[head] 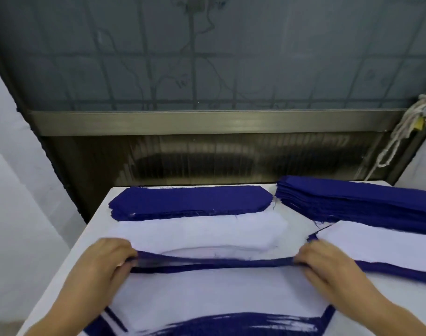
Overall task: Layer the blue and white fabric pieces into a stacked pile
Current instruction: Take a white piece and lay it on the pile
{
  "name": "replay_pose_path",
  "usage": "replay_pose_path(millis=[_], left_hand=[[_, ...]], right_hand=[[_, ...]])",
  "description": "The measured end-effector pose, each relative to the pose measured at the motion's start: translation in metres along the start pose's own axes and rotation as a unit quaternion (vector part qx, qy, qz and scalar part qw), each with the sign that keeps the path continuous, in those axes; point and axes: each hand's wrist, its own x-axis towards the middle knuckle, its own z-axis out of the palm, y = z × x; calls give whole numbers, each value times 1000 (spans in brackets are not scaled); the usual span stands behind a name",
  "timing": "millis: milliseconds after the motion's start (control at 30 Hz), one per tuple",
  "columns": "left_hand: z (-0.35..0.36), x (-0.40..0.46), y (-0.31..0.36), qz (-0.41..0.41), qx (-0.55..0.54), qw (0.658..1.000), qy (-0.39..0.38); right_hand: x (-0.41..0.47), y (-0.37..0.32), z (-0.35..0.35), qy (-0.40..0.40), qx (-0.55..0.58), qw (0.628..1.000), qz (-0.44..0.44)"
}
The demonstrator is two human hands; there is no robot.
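At the near edge of the white table [103, 204] I see both hands pinching one blue fabric piece [214, 261] stretched between them — the left hand [107, 260] curls round its left end, the right hand [325, 263] round its right end — with a white piece [207, 232] just beyond it. Below the strip lies the layered blue and white pile [219, 299], its blue edges showing nearest me. Farther back sit a flat blue stack [190, 202] and, to the right, a taller blue stack [357, 202] — a white-topped pile [381, 243] lies in front of that one.
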Motion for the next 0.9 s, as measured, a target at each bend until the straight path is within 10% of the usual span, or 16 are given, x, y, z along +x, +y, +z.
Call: replay_pose_path(millis=[133, 900], left_hand=[[13, -36, 8, 99, -36, 994, 4], [4, -36, 16, 67, -150, 981, -107]], right_hand=[[-41, -7, 21, 22, -17, 998, -60], [-44, -13, 12, 95, -12, 995, -19]])
